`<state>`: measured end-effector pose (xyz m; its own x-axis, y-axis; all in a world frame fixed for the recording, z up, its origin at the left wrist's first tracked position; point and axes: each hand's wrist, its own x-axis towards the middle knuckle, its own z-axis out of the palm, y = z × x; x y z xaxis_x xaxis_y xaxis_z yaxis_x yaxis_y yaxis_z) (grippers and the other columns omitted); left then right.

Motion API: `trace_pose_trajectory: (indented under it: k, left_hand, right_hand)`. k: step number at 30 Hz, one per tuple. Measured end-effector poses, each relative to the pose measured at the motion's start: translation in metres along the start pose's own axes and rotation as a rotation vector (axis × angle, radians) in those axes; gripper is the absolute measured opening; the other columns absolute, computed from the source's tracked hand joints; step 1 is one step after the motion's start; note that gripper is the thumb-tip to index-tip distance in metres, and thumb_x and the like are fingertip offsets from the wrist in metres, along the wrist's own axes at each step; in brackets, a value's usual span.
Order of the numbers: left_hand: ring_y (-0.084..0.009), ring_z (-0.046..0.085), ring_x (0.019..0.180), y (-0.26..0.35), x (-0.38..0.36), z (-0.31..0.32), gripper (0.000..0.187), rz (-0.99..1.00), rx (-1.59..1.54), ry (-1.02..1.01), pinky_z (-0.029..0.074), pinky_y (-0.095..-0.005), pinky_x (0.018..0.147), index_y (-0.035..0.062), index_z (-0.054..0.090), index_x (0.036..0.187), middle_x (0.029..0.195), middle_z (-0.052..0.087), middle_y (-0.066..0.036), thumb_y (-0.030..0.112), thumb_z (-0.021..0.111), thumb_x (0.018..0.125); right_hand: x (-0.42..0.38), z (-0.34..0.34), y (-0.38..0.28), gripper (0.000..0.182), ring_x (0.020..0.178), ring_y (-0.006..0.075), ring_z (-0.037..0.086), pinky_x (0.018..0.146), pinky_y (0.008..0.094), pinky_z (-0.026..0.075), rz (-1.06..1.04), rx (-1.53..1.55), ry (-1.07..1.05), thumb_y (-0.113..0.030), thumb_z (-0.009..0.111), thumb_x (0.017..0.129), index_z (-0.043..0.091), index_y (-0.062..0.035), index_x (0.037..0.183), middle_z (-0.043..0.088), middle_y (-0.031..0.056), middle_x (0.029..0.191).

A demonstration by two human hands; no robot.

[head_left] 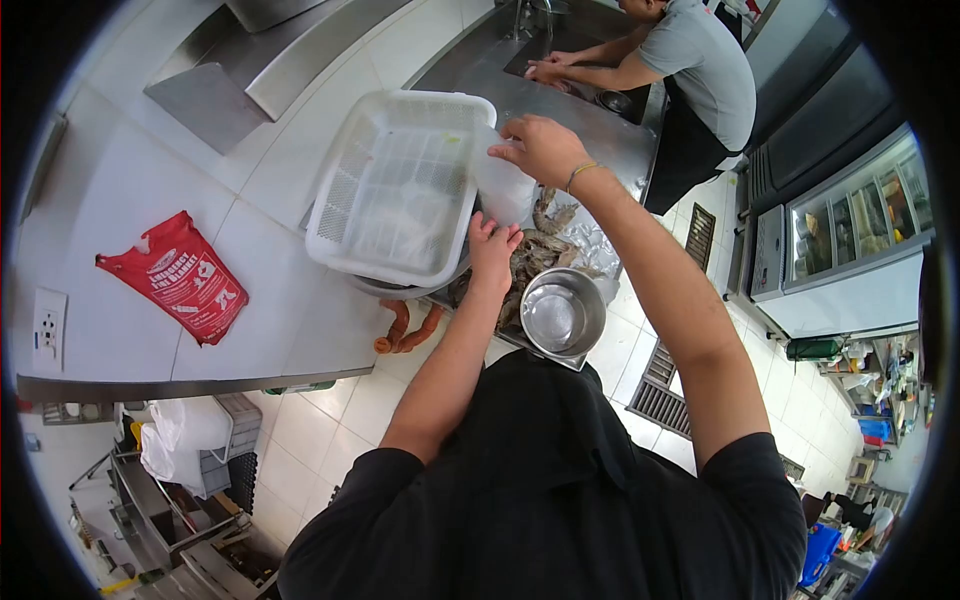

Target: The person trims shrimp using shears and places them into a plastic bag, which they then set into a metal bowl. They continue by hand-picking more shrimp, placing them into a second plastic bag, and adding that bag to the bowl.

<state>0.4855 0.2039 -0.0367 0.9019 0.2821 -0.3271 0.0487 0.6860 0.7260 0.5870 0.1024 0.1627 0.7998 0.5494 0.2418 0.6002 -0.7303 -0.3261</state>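
Note:
A translucent, whitish plastic bag (505,190) is held between my two hands, beside the right rim of a white perforated basket (335,215). My right hand (545,150) has its fingers closed on the bag's upper part. Lower down, my left hand (490,255) grips the bag's bottom end with bent fingers. What the bag contains, if anything, I cannot make out. Under and beside my hands lie several raw shrimp (540,250) on a metal surface. Nearer my body is a round steel pot (563,312), its inside shiny.
A red fire blanket packet (185,280) lies on the white counter (280,320) at left. An orange-brown hose-like piece (405,330) hangs by the counter edge. Across the steel sink counter (480,65), a co-worker (705,75) works with both hands. A glass-front fridge (850,225) stands right.

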Motion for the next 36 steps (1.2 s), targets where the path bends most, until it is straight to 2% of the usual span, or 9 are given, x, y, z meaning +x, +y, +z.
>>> trace_pose_trajectory:
  k: [7,8,14,20,23,29,32,35,36]
  left_hand:
    - [-0.0314,0.064,0.109,-0.019,-0.001,-0.007,0.063,-0.16,-0.138,0.02,0.059,-0.0469,0.099,0.0021,0.024,0.157,0.129,0.053,-0.02,-0.004,0.053,0.101]
    - [-0.0317,0.065,0.107,-0.022,0.003,-0.009,0.054,-0.173,-0.166,0.017,0.06,-0.047,0.099,0.0016,0.03,0.153,0.122,0.056,-0.019,0.001,0.053,0.104]
    - [-0.0258,0.068,0.093,-0.035,0.025,-0.01,0.023,-0.263,-0.301,0.128,0.063,-0.0405,0.085,0.0044,0.053,0.129,0.106,0.064,-0.012,0.011,0.056,0.106]
    - [-0.0147,0.065,0.078,-0.037,0.028,0.001,0.014,-0.27,-0.366,0.188,0.057,-0.0295,0.067,0.0108,0.061,0.114,0.092,0.065,-0.001,0.02,0.065,0.104]
    - [-0.0107,0.062,0.075,-0.044,0.037,0.0,0.01,-0.261,-0.378,0.116,0.051,-0.0271,0.064,0.014,0.062,0.104,0.086,0.063,0.003,0.023,0.065,0.105]
    - [-0.0156,0.064,0.09,-0.059,0.041,-0.01,0.013,-0.231,-0.415,0.119,0.057,-0.0308,0.08,0.0124,0.06,0.109,0.097,0.063,-0.001,0.02,0.069,0.103]
    - [-0.0194,0.064,0.1,-0.063,0.042,-0.019,0.016,-0.246,-0.429,0.155,0.058,-0.0353,0.093,0.0105,0.058,0.113,0.104,0.063,-0.004,0.017,0.069,0.102]
    - [-0.022,0.065,0.105,-0.057,0.039,-0.021,0.017,-0.255,-0.389,0.158,0.059,-0.0385,0.098,0.0072,0.058,0.115,0.106,0.062,-0.007,0.014,0.067,0.103]
    - [-0.0219,0.068,0.098,-0.065,0.045,-0.032,0.016,-0.282,-0.361,0.128,0.06,-0.0403,0.094,0.0071,0.058,0.112,0.101,0.065,-0.007,0.016,0.067,0.102]
  right_hand:
    - [0.004,0.012,0.006,0.018,0.104,0.033,0.068,0.088,0.0474,0.055,-0.027,-0.028,0.13,-0.023,0.065,0.095,0.078,-0.0133,0.104,0.072,0.0087,0.102]
    - [0.003,0.012,0.006,0.017,0.104,0.0327,0.068,0.088,0.0477,0.055,-0.028,-0.031,0.125,-0.023,0.065,0.095,0.078,-0.0137,0.103,0.072,0.0081,0.102]
    - [0.001,0.014,0.006,0.015,0.101,0.0349,0.067,0.087,0.0467,0.053,-0.059,-0.054,0.197,-0.02,0.064,0.095,0.076,-0.0111,0.101,0.071,0.0093,0.101]
    - [0.002,0.015,0.012,0.016,0.099,0.0324,0.067,0.087,0.048,0.052,-0.032,-0.165,0.188,-0.021,0.064,0.095,0.078,-0.0154,0.1,0.073,0.0055,0.102]
    - [0.002,0.018,0.017,0.015,0.097,0.0323,0.068,0.086,0.0487,0.052,-0.043,-0.161,0.177,-0.021,0.065,0.094,0.078,-0.0153,0.098,0.074,0.006,0.101]
    - [0.009,0.004,0.007,0.013,0.095,0.0344,0.068,0.084,0.0491,0.053,-0.043,-0.054,0.327,-0.019,0.065,0.094,0.077,-0.0134,0.093,0.073,0.0082,0.098]
    - [0.021,-0.012,0.007,0.01,0.092,0.0372,0.068,0.08,0.0497,0.055,-0.115,0.014,0.55,-0.017,0.065,0.093,0.073,-0.0114,0.097,0.072,0.011,0.097]
    - [0.024,-0.045,0.004,0.01,0.089,0.0393,0.069,0.076,0.0495,0.055,-0.119,0.043,0.866,-0.016,0.065,0.095,0.069,-0.0101,0.102,0.072,0.0133,0.094]
    - [0.019,-0.058,0.003,0.011,0.087,0.0393,0.069,0.074,0.0491,0.055,-0.087,0.037,0.885,-0.016,0.065,0.096,0.067,-0.0099,0.104,0.072,0.0136,0.093]
